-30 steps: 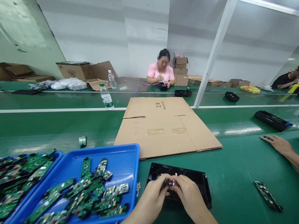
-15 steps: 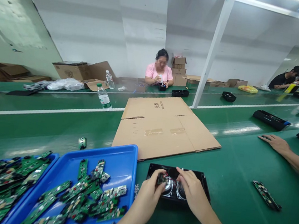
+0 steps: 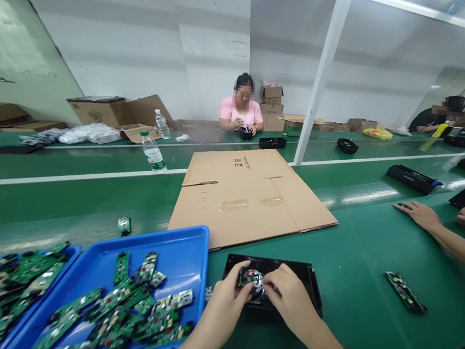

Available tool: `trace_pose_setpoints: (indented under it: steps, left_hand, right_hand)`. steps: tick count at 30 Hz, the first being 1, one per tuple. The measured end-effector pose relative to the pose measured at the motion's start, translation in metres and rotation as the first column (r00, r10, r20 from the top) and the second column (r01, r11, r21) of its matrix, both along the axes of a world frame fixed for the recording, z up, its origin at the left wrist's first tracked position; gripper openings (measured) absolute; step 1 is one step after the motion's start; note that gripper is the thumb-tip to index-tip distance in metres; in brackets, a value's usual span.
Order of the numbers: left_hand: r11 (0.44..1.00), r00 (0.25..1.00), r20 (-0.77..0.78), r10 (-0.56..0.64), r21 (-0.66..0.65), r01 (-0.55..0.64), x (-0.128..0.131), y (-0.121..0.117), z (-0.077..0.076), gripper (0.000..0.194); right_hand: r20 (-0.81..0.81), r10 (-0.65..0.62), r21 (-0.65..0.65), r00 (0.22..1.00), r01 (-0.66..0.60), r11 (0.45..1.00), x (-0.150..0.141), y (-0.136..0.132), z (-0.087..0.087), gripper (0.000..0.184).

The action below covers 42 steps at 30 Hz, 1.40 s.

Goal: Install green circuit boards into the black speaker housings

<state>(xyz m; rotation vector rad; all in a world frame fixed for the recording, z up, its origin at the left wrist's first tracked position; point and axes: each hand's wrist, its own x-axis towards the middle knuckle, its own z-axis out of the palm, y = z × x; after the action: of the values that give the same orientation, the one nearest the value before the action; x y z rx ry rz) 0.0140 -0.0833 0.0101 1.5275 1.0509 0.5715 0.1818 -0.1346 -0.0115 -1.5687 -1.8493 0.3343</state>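
Observation:
A black plastic housing (image 3: pixel 297 272) lies on the green belt in front of me. My left hand (image 3: pixel 224 305) pinches a small green circuit board (image 3: pixel 248 277) over the round speaker opening in the housing. My right hand (image 3: pixel 289 298) rests on the housing beside it, fingers curled onto the same small part. To the left stands a blue tray (image 3: pixel 182 247) with several green circuit boards (image 3: pixel 133 306).
A second blue tray (image 3: pixel 75 250) full of boards sits at far left. Flattened cardboard (image 3: pixel 250 196) lies beyond the housing. A loose board (image 3: pixel 406 292) lies to the right near a co-worker's hands (image 3: pixel 419 213). A water bottle (image 3: pixel 152 153) and a seated person (image 3: pixel 239 111) are farther off.
My hands shifted from the housing's near edge onto its speaker opening, and the small board now sits over the round part. The view panned slightly right; a co-worker's second hand appeared.

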Motion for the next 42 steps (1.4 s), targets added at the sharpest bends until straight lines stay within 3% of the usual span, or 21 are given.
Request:
trace_pose_setpoints:
  steps: [6,12,17,26,30,33,36,42]
  left_hand:
    - [0.997,0.997,0.072,-0.014,-0.068,0.019,0.001,-0.001,0.003,0.048]
    - [0.99,0.992,0.124,0.027,-0.144,-0.009,0.0,0.002,-0.003,0.047]
    - [0.98,0.991,0.124,0.05,-0.198,-0.025,-0.002,0.004,-0.005,0.047]
    - [0.98,0.994,0.111,0.022,-0.2,0.001,-0.002,0.002,0.001,0.042]
    - [0.994,0.996,0.084,-0.032,-0.098,0.04,-0.001,-0.004,0.009,0.03]
    - [0.994,0.992,0.088,-0.096,-0.04,0.099,-0.002,-0.006,0.016,0.023]
    - [0.987,0.986,0.058,-0.159,-0.001,0.159,-0.003,-0.006,0.019,0.024]
    - [0.981,0.985,-0.037,-0.168,0.091,0.171,-0.005,-0.008,0.011,0.03]
  right_hand:
    - [0.136,0.027,0.106,0.99,-0.041,0.994,-0.003,-0.001,-0.007,0.014]
    - [0.339,-0.019,0.259,0.941,-0.074,0.963,-0.007,-0.001,-0.005,0.029]
    - [0.38,-0.04,0.32,0.924,-0.09,0.943,-0.009,-0.001,-0.004,0.029]
    - [0.393,0.004,0.278,0.92,-0.123,0.953,-0.009,-0.002,-0.006,0.03]
    - [0.322,0.029,0.202,0.946,-0.099,0.974,-0.009,-0.002,-0.01,0.028]
    - [0.236,-0.029,0.104,0.971,0.004,0.995,-0.007,-0.001,-0.011,0.013]
    - [0.232,-0.018,0.027,0.973,0.012,1.0,-0.006,-0.001,-0.009,0.029]
    - [0.203,-0.014,-0.019,0.979,0.018,1.0,-0.004,-0.002,-0.003,0.025]
